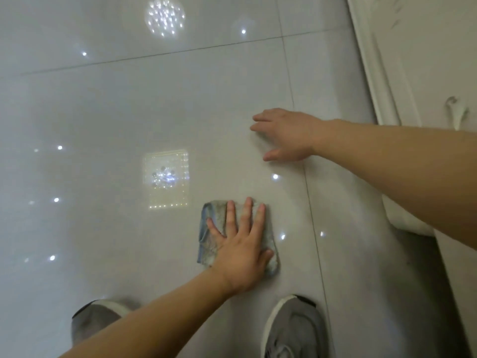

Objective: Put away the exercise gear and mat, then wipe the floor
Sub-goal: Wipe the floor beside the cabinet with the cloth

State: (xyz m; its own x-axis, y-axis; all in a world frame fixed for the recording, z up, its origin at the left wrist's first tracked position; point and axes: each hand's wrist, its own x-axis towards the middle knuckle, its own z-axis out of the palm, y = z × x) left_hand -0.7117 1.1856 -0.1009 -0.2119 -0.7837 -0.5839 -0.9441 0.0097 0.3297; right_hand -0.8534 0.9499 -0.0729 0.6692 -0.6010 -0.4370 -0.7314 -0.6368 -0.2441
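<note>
1. Glossy pale grey floor tiles (129, 112) are filling almost the whole view, and they are mirroring ceiling lights (165, 16) as bright dots and patches.
2. I am crouching over the floor, with my left grey shoe (93, 321) and right grey shoe (294, 329) showing at the bottom edge.
3. A folded grey-blue cloth (210, 250) is lying flat on the tile ahead of my right shoe, just left of a dark grout line (309, 215).
4. Its long axis is running from near to far, away from me, with the far end pointing up the frame and leaning slightly left; a bluer folded edge is showing along its left side.
5. My left hand (240, 254) is pressing palm down on the cloth, its fingers (247, 213) straight and spread, reaching almost to the cloth's far end. The thumb is lying out across the cloth's near right part. Nothing is being gripped; the hand is only flattening the cloth against the tile.
6. My right hand (289, 135) is reaching in from the right, farther away than the cloth and well apart from it. It is resting palm down with the fingers extended leftward and holding nothing; I cannot tell how firmly it is bearing on the tile.
7. White padded furniture (426, 73) is running along the right edge, beyond my right forearm.
</note>
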